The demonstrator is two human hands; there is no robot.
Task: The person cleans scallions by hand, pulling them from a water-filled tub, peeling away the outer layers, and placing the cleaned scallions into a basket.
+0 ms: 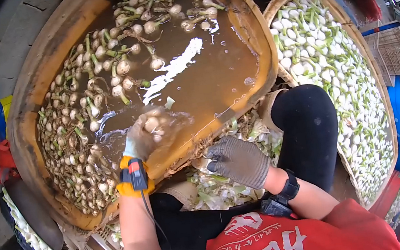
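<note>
My left hand [145, 134], in a pale glove with an orange cuff, is at the surface of brown water in a large tub [265, 58]. Its fingers curl around a few pale, onion-like bulbs [157, 122], and the water is blurred around them. Many unpeeled bulbs with short green stalks [121, 67] float at the tub's far and left sides. Past the tub's near rim, my right hand [239, 160], in a grey knitted glove, is closed above peelings. Whatever its curled fingers hold, if anything, is hidden.
Pale peelings [225, 188] are heaped between my legs. A long basket [384, 113] of clean white bulbs [309, 41] stands right of my knee [307, 114]. Woven crates [391, 52] are farther right. A cable [153, 220] runs from the device on my left wrist.
</note>
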